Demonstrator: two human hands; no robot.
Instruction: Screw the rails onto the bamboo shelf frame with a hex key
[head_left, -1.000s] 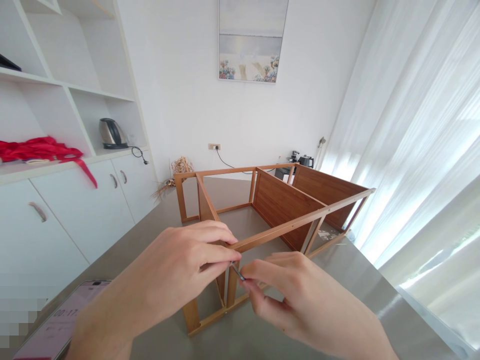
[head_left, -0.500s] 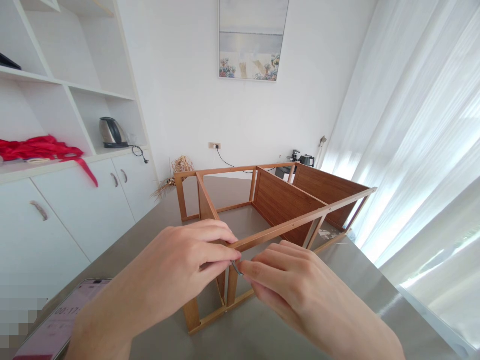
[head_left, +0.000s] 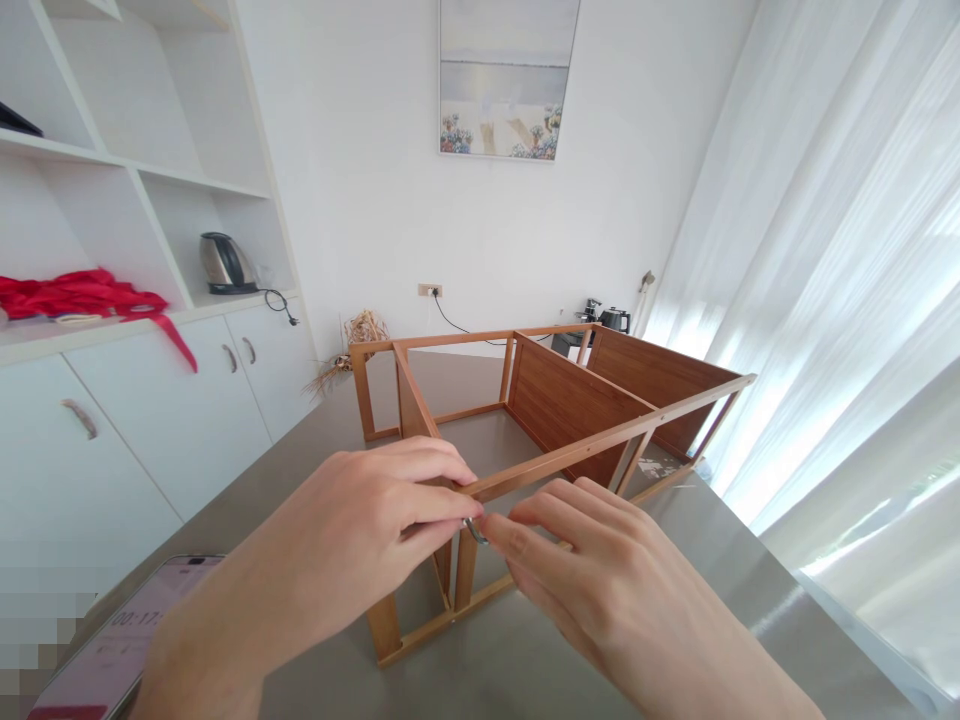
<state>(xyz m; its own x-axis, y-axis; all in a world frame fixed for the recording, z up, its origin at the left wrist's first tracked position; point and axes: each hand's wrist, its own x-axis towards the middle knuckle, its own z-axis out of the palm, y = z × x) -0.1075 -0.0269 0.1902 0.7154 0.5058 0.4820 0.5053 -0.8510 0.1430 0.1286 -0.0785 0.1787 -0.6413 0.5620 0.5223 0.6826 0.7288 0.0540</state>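
Observation:
A wooden shelf rack (head_left: 562, 458) lies on its side on the grey table, its panels standing upright between the rails. At the near end of its upper rail, my left hand (head_left: 375, 535) is closed, thumb and fingers pinching a small bent metal hex key (head_left: 475, 531) against the wood. My right hand (head_left: 592, 560) is on the other side of the key, fingers curled in, with the fingertips at the key's free end. The spot where the key meets the rail is hidden behind my left fingertips.
A phone (head_left: 124, 640) showing a timer lies on the grey table (head_left: 300, 610) by my left forearm. White cabinets with a kettle (head_left: 225, 264) and red cloth (head_left: 82, 297) stand at left. A white curtain (head_left: 825, 250) hangs at right. Dried stalks (head_left: 360, 335) are behind the rack.
My right fingers have shifted slightly at the hex key's end, and a little more of the key shows. The left hand and the rack stay almost in place.

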